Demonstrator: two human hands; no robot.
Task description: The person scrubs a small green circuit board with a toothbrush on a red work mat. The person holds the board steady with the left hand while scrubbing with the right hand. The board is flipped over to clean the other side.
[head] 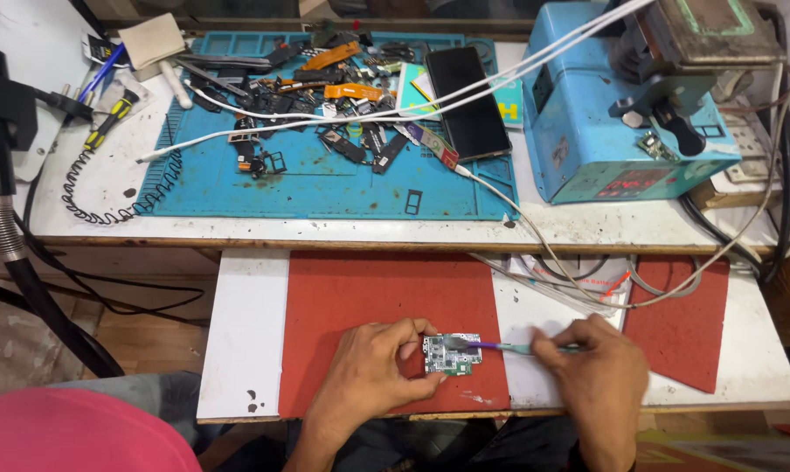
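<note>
**Inspector:** Grip first. The left hand (366, 371) is pinched closed on a small green circuit board (452, 354), thumb and fingers holding its left edge. The right hand (594, 371) is closed around a slim brush-like tool (509, 348) with a pale handle, its tip resting on the board's upper face.

**Clerk:** Location of the board?

**Inspector:** On the red mat (369, 306) covering the pull-out shelf (242, 332), close to that shelf's front edge and near the mat's right border. A second red mat (683, 323) lies at the shelf's right end, well apart from the board.

**Clerk:** The tool head, is it bristle or blade?

**Inspector:** The view is too small to tell; it appears to be a greyish pad or tuft, but I will not commit.

**Clerk:** And the bench above?

**Inspector:** A blue work mat (325, 188) occupies its middle, strewn toward the back edge with flex cables and phone parts (325, 96). A dark phone (469, 100) lies on the mat's right side. A blue machine (613, 114) stands toward the bench's right end. White cables (412, 109) run across the blue mat toward the back right. A yellow-and-black screwdriver (108, 118) lies near the bench's left end, and a black coiled cord (107, 205) runs along the blue mat's left edge.
</note>
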